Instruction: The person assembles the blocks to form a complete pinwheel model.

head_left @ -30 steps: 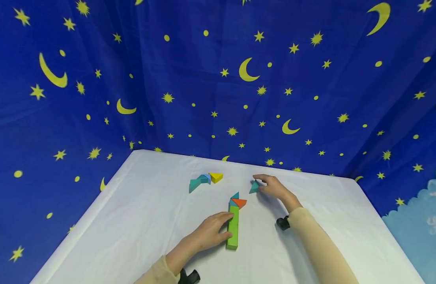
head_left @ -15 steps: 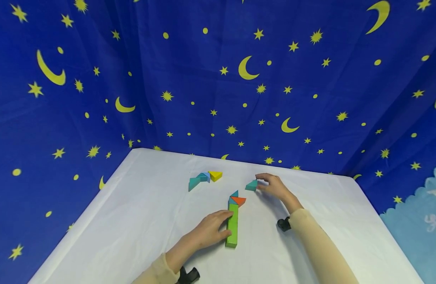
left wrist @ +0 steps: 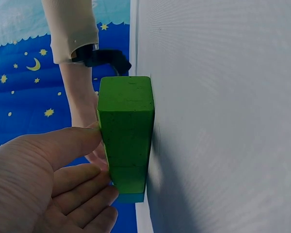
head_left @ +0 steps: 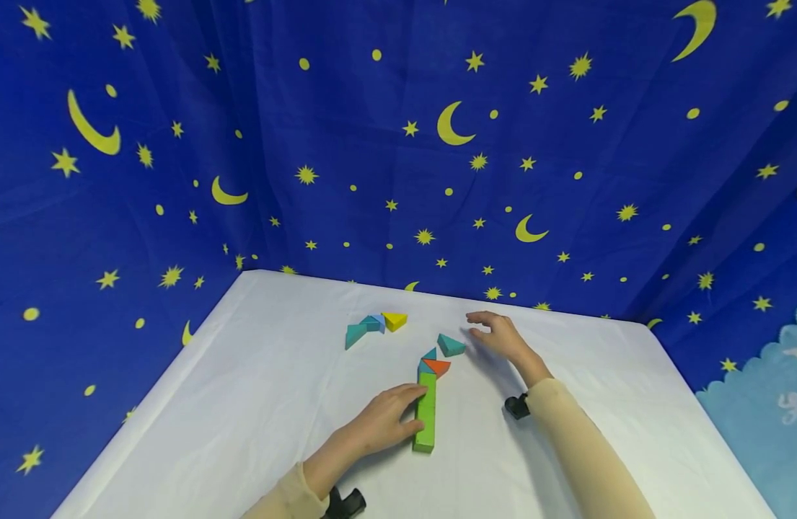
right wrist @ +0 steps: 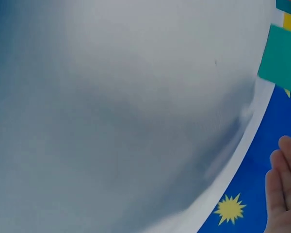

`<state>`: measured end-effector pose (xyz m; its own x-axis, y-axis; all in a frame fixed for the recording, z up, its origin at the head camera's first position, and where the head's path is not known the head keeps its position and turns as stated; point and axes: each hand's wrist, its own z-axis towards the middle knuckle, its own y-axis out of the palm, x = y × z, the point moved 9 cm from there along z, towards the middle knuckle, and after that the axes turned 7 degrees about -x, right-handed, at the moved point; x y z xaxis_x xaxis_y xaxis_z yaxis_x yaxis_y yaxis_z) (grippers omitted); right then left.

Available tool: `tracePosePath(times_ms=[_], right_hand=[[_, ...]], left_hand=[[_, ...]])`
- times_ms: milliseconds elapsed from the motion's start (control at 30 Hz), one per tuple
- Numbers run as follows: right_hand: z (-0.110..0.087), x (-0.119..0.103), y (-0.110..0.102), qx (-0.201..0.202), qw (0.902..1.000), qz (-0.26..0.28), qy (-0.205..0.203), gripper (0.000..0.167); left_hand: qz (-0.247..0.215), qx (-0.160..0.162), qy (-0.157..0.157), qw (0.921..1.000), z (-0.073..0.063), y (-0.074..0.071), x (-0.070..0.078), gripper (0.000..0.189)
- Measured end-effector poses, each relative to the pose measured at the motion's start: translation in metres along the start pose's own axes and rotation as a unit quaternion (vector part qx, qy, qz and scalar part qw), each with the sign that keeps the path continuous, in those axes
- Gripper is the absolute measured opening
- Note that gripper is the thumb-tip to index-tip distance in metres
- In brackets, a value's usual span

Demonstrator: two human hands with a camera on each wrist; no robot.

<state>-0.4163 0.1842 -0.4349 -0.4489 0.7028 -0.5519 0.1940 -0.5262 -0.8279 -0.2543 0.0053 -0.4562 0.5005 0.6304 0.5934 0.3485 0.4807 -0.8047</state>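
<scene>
My left hand (head_left: 384, 424) touches the left side of a long green bar (head_left: 425, 414) with its thumb and fingertips. In the left wrist view a seam crosses the green bar (left wrist: 126, 145), and the left hand's thumb and fingers lie along one side only. At the bar's far end sit an orange triangular block (head_left: 439, 367) and blue triangular pieces (head_left: 428, 355). Just beyond them a teal triangular block (head_left: 450, 346) lies on the table. My right hand (head_left: 498, 337) is to its right, slightly apart, with nothing between thumb and fingers.
A yellow triangular block (head_left: 394, 320) and several teal and blue triangular blocks (head_left: 355, 334) lie together at the back left of the white table (head_left: 275, 404). A blue curtain (head_left: 346, 144) with yellow moons and stars stands behind the table.
The teal triangular block has moved left and turned, toward the blue pieces. My right hand has come apart from it. My left hand stays against the green bar.
</scene>
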Motion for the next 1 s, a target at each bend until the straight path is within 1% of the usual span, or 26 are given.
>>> tracePosePath(times_ms=[67,133,300,500,700,833,900,1000], right_hand=[[-0.001,-0.001,0.004,-0.006,0.9998,0.011,0.016,0.037],[-0.002,-0.005,0.009,-0.011,0.9996,0.018,0.021,0.041],[0.003,-0.021,0.024,-0.035,0.9993,0.014,-0.002,0.045],[0.005,-0.029,0.036,-0.064,0.9978,0.012,-0.009,0.043],[0.006,-0.035,0.037,-0.08,0.9964,-0.002,-0.029,0.038],[0.005,-0.034,0.036,-0.087,0.9952,-0.009,-0.045,0.039],[0.004,-0.03,0.032,-0.079,0.9959,-0.007,-0.044,0.04],[0.002,-0.023,0.025,-0.055,0.998,-0.003,-0.03,0.043]], left_hand=[[-0.001,-0.003,-0.003,1.0,0.0,0.001,-0.001,0.055],[0.0,-0.004,-0.004,1.0,0.0,0.001,-0.002,0.055],[-0.002,-0.006,-0.008,0.9999,0.001,0.0,-0.003,0.055],[-0.006,-0.011,-0.006,0.9999,0.0,0.004,-0.003,0.055],[-0.003,-0.007,-0.003,1.0,0.0,0.003,-0.002,0.054],[0.0,-0.005,-0.001,1.0,0.0,0.001,0.0,0.054],[0.001,-0.004,0.001,1.0,0.0,0.001,0.0,0.054],[0.003,0.0,0.007,1.0,0.0,0.0,0.001,0.054]])
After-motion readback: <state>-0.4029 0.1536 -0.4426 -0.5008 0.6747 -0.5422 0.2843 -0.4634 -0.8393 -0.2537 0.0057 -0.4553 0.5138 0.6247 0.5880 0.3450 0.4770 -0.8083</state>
